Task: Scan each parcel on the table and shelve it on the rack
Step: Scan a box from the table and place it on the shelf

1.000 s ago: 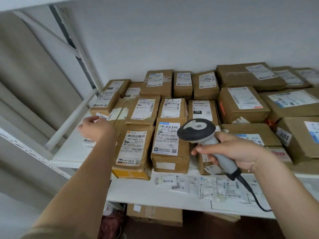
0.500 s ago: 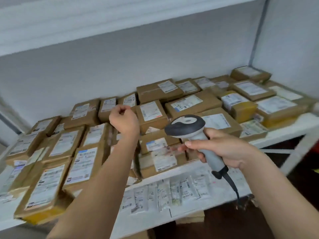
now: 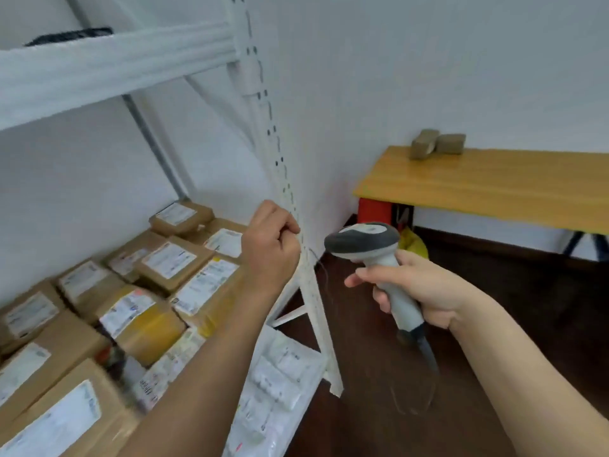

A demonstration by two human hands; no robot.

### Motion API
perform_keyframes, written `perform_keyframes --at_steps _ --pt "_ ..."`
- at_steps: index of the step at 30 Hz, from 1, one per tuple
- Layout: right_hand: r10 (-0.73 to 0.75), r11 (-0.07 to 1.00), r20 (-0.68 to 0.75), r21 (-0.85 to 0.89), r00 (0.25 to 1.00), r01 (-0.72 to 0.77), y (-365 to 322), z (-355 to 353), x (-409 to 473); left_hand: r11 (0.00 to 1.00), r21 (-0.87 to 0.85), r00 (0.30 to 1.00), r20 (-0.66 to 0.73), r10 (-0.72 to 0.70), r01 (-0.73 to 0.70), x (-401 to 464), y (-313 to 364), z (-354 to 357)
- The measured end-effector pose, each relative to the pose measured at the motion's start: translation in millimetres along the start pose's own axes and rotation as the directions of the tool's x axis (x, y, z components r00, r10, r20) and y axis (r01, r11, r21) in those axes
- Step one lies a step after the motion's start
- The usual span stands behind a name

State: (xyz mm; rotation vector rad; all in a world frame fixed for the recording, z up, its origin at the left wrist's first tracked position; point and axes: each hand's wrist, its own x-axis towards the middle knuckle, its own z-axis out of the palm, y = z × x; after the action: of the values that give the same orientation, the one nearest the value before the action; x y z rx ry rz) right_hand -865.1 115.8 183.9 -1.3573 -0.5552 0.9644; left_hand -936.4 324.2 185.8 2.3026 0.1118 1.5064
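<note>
My right hand (image 3: pixel 425 291) grips the scanner (image 3: pixel 372 255) by its handle, fingers wrapped round the grey grip, dark head up and pointing left. Its cable (image 3: pixel 428 354) drops from the handle base toward the dark floor (image 3: pixel 494 374).

My left hand (image 3: pixel 272 240) is clenched into a fist, holding nothing I can make out, raised in front of the rack's slotted white upright (image 3: pixel 280 153). Whether it touches the upright I cannot tell.

Parcels (image 3: pixel 171 262) sit packed on the rack shelf (image 3: pixel 296 367) at lower left: brown cartons with white labels, pressed side by side, some stacked. One has yellow tape (image 3: pixel 158 328) across it. Near parcels are blurred, label text unreadable. Loose white slips or bags (image 3: pixel 280 371) lie along the shelf's front edge, just right of my left forearm.

Above, a white shelf beam (image 3: pixel 115 67) crosses the top left, something dark (image 3: pixel 69 36) lying on it, too blurred to identify.

At right, well apart from the rack, a wooden counter (image 3: pixel 494 183) stands against the wall with a red leg (image 3: pixel 374 211). Two small brown parcels (image 3: pixel 436 146) rest on its far left end, touching each other. A yellow bag (image 3: pixel 413 244) shows under the counter, behind the scanner head.
</note>
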Motion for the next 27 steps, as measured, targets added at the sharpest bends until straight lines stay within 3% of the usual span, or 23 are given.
perform_keyframes --at_steps 4,6,10,12,15,17,19,23,27 --pt "0.094 0.977 -0.294 0.211 0.951 -0.032 15.0 -70.9 33.9 0.992 -0.028 0.973 0.193 0.129 -0.126 15.5 -20.5 105.3" --pt "0.138 0.959 -0.394 0.284 0.908 -0.023 18.7 -107.2 57.3 0.99 -0.06 0.959 0.25 0.136 -0.125 26.0 -33.1 159.9" --pt "0.189 0.937 -0.53 0.348 0.827 0.009 8.8 -177.3 112.3 0.995 -0.099 0.95 0.311 0.02 0.011 54.2 -62.5 271.3" --pt "0.216 0.934 -0.585 0.357 0.782 0.009 -6.3 -213.5 136.5 0.979 -0.073 0.914 0.377 -0.152 0.193 77.5 -74.0 325.3" --pt "0.212 0.949 -0.654 0.315 0.726 0.006 -31.2 -268.2 154.1 0.87 0.038 0.727 0.533 -0.433 0.491 116.0 -92.6 403.1" --pt "0.192 0.954 -0.701 0.298 0.687 0.037 -43.3 -303.6 160.0 0.817 0.139 0.585 0.632 -0.508 0.559 136.9 -102.0 452.8" --pt "0.2 0.946 -0.739 0.317 0.643 0.07 -51.3 -335.8 168.5 0.781 0.197 0.489 0.683 -0.543 0.592 149.4 -106.1 498.2" --pt "0.237 0.914 -0.793 0.377 0.562 0.146 -65.5 -403.2 200.4 0.741 0.249 0.362 0.748 -0.556 0.624 159.8 -110.3 589.0" --pt "0.243 0.907 -0.794 0.39 0.557 0.161 -75.4 -481.2 246.7 0.706 0.304 0.293 0.753 -0.589 0.639 175.7 -118.8 670.3"
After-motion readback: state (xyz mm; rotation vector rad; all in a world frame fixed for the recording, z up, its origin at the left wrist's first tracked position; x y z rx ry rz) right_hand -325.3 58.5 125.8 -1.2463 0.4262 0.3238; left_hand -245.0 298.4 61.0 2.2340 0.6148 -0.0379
